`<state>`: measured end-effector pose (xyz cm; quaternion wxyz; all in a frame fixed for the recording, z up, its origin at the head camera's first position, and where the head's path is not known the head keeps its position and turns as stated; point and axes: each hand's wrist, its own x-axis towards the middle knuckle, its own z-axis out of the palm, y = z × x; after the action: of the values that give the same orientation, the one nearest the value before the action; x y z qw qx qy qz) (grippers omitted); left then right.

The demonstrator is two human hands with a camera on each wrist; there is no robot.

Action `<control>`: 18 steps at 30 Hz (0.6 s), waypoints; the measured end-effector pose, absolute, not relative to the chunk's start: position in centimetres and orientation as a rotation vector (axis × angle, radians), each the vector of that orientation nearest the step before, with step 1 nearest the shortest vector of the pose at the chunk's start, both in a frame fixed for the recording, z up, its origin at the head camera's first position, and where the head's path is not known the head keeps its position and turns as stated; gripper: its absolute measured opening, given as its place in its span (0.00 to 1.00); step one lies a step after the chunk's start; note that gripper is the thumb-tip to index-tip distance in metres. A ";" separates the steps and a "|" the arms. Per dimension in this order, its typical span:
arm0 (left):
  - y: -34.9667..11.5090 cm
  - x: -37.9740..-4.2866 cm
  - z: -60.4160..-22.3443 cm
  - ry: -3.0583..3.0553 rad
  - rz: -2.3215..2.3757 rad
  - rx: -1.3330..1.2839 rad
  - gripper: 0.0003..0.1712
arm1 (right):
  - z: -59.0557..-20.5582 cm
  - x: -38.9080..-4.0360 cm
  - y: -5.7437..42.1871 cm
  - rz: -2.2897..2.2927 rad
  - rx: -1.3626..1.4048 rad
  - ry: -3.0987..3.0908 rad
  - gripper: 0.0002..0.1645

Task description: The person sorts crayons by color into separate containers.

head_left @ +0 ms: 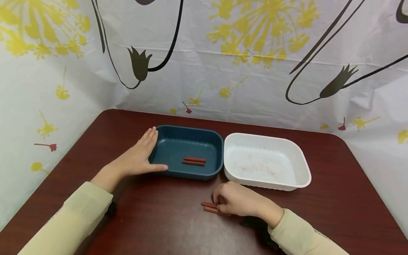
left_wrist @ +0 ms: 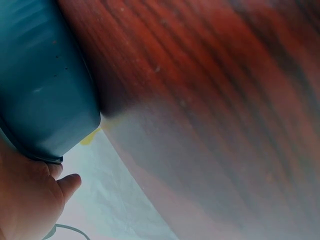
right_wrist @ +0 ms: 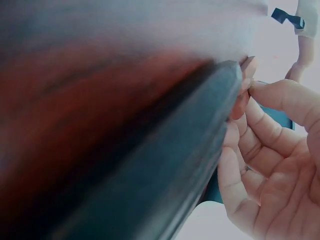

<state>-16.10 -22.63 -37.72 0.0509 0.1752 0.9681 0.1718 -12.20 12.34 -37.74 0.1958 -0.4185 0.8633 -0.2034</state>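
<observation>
In the head view, a blue tray (head_left: 188, 135) and a white tray (head_left: 296, 159) stand side by side on the dark red tabletop (head_left: 153, 219), the blue one to the left, their neighbouring rims touching or nearly so. The left hand (head_left: 134, 161) rests on the blue tray's left end, its four fingers straight along the rim and the thumb spread apart from them onto the near edge. In the tray lie two reddish-brown sticks (head_left: 193, 161), side by side, toward the near wall. The right hand (head_left: 240, 200) is just in front of the trays, fingers bent and pinching another pair of reddish-brown sticks (head_left: 211, 209), low over the tabletop; whether those sticks touch it is hard to tell. The white tray holds scattered brown specks, and a white wall covering (head_left: 191, 78) printed with yellow, red and dark plant shapes surrounds the tabletop. The left wrist view shows the blue tray's outer wall, with a few small dark specks on it, and the left hand against the rim at lower left; most of its fingers are hidden. In the right wrist view, thumb and fingers close together on the reddish sticks, beside a large, blurred, dark bluish shape (right_wrist: 160, 165) too unclear to identify.
</observation>
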 end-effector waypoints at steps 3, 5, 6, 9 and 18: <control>-22.6 -16.1 -37.7 2.946 0.511 0.529 0.74 | -37.8 -12.3 12.4 -0.578 -1.166 2.432 0.05; -22.5 -16.2 -37.7 2.943 0.506 0.526 0.74 | -37.8 -12.4 12.4 -0.582 -1.151 2.443 0.05; -22.5 -16.2 -37.7 2.942 0.504 0.523 0.75 | -37.8 -12.5 12.4 -0.583 -1.148 2.448 0.06; -22.5 -16.3 -37.7 2.942 0.500 0.516 0.75 | -37.6 -12.5 12.4 -0.589 -1.151 2.454 0.06; -22.6 -16.2 -37.6 2.946 0.493 0.512 0.75 | -36.9 -12.6 12.0 -0.648 -1.202 2.454 0.07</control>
<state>-16.17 -22.59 -37.63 0.0556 0.1687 0.9706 0.1623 -12.59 11.97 -36.87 0.1659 -0.4222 0.8616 -0.2276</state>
